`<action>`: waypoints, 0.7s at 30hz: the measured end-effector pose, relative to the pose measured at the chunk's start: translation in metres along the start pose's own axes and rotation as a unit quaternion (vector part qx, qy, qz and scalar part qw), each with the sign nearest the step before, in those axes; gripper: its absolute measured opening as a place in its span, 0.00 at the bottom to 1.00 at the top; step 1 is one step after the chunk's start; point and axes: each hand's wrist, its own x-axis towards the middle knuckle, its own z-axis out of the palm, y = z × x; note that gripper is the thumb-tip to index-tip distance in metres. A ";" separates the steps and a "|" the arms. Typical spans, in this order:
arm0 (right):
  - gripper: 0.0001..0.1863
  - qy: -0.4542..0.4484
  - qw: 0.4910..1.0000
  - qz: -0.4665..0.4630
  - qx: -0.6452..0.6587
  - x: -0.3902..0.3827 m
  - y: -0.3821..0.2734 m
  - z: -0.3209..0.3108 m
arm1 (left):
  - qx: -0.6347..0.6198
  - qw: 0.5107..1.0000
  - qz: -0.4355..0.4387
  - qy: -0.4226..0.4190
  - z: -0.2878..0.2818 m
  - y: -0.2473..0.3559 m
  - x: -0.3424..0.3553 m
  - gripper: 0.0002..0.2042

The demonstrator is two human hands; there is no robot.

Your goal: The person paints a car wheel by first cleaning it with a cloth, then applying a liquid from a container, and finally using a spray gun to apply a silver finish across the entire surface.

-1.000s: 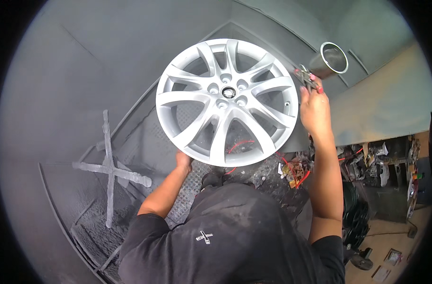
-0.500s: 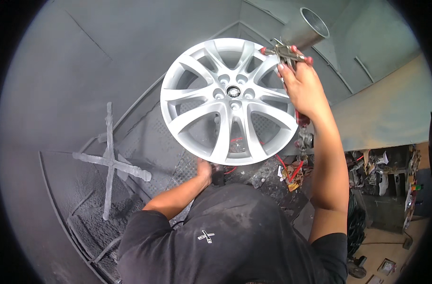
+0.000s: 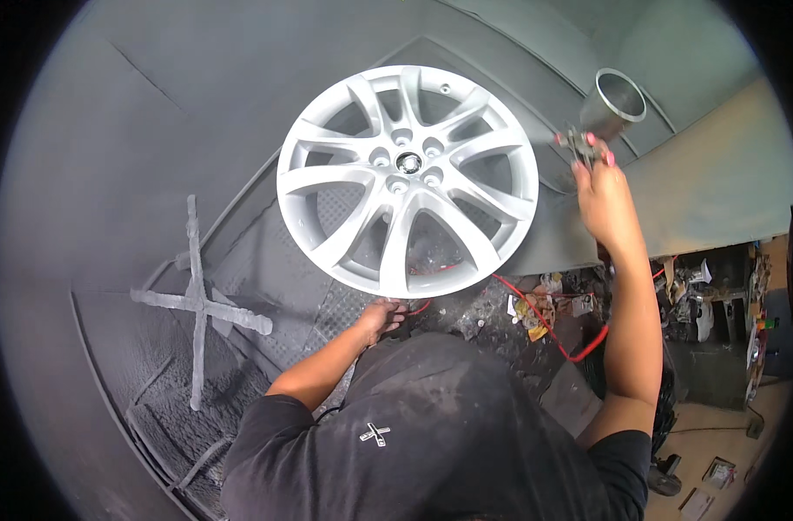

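The right hand [image 3: 603, 198] has its fingers closed around the grip of one spray gun [image 3: 580, 143], held up to the right of the wheel, its metal cup [image 3: 615, 100] standing open-topped at the far side. The left hand [image 3: 381, 314] reaches under the near edge of the wheel; its fingers curl there, but whether they grip anything cannot be told. One silver wheel [image 3: 407, 179] stands tilted, face toward the camera, in the middle of the scene. A red hose [image 3: 552, 334] trails below it to the right. To the left, one grey cross stand [image 3: 197, 300] lies on the paint-crusted floor [image 3: 266, 269]. Grey booth walls [image 3: 153, 113] curve around; cluttered shelves [image 3: 717, 304] stand at right.
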 end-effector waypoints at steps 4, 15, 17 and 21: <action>0.18 -0.078 0.995 0.060 0.012 -0.073 0.017 -0.006 | -0.015 1.000 -0.006 0.008 -0.013 -0.009 0.006 0.09; 0.17 -0.168 0.930 0.011 0.326 -0.152 -0.042 -0.021 | -0.146 0.987 0.044 0.052 0.046 0.007 0.003 0.13; 0.19 -0.082 0.960 -0.004 0.268 -0.141 -0.041 -0.024 | -0.169 0.983 0.054 0.042 0.041 -0.002 0.011 0.13; 0.18 -0.003 0.961 0.104 0.258 -0.137 -0.023 -0.020 | -0.181 0.980 0.068 0.051 0.039 0.002 -0.004 0.14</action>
